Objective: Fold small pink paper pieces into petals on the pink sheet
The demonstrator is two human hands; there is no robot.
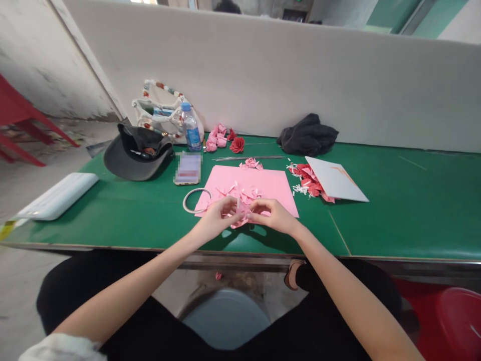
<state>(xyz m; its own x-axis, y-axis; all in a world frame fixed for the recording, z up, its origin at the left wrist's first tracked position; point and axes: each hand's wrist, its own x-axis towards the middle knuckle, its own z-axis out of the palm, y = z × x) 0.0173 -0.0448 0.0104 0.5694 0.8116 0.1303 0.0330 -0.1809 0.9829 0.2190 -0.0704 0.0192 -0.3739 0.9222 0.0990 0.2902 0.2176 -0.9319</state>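
Note:
My left hand (pixel 223 214) and my right hand (pixel 271 214) pinch a pink folded paper piece (pixel 242 214) between them, just above the near edge of a pink paper sheet (pixel 277 188). The piece has pointed, petal-like folds. Behind my fingers, several loose pink paper pieces (pixel 252 193) lie heaped on the sheet. A white roll of tape or ring (pixel 185 201) lies at the sheet's left corner. At the far edge of the sheet sits a pink paper flower (pixel 251 163).
Pink paper roses (pixel 215 138) and a red paper rose (pixel 237 145) stand near the partition (pixel 240 75). A water bottle (pixel 191 130), phone (pixel 188 168), cap (pixel 135 160) and beaded bag (pixel 165 113) are left. Right are a white folder (pixel 338 180), red paper scraps (pixel 308 178) and black cloth (pixel 308 135).

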